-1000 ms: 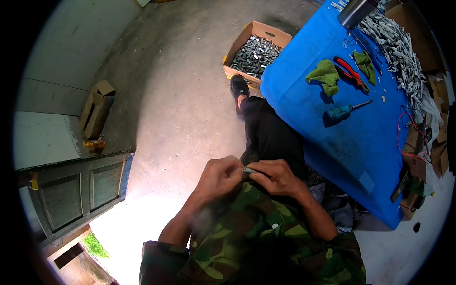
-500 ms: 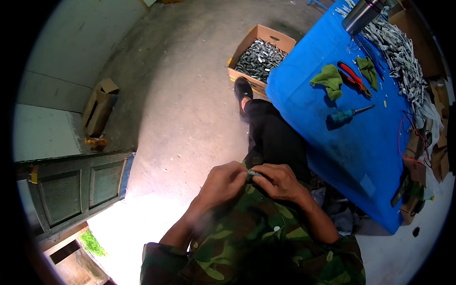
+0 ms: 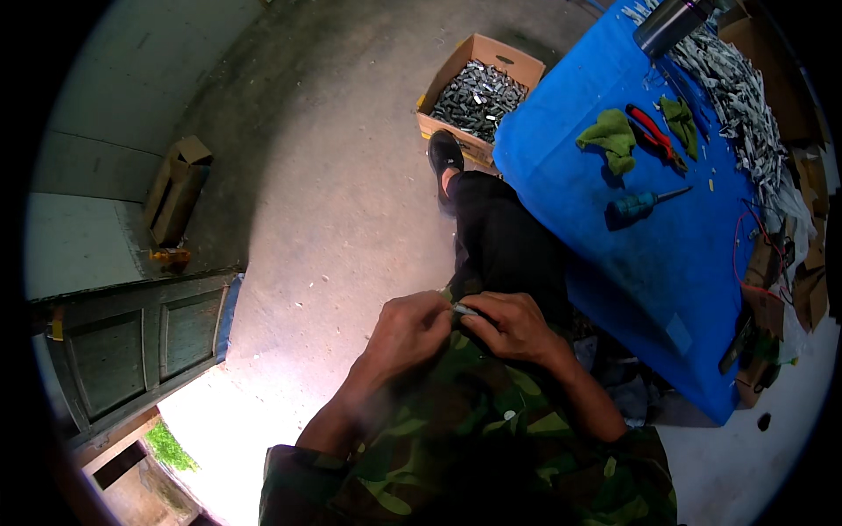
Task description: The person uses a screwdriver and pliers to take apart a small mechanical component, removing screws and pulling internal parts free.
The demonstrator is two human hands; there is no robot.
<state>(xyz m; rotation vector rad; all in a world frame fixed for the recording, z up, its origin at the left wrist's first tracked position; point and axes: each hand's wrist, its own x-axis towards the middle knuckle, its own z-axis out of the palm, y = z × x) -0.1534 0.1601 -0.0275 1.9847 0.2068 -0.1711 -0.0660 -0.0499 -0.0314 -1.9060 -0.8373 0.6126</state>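
Just in front of my body, a small grey cylindrical piece is pinched between both hands; its exact kind is too small to make out. My left hand is closed on its left end, with the thumb and fingertips pressed together. From the other side my right hand grips it with thumb and bent forefinger. Most of the piece is hidden behind the fingers. Both hands are above my lap, apart from the blue-covered table on the right.
An open cardboard box full of small dark and silver pieces stands on the floor by my shoe. The table holds a blue-handled screwdriver, red pliers, green cloths, a metal flask and heaped grey strips. A green door is left.
Both hands are slightly higher in view, still together on the small piece. More of its pale surface now shows beside the right thumb. The whole view has shifted a little.
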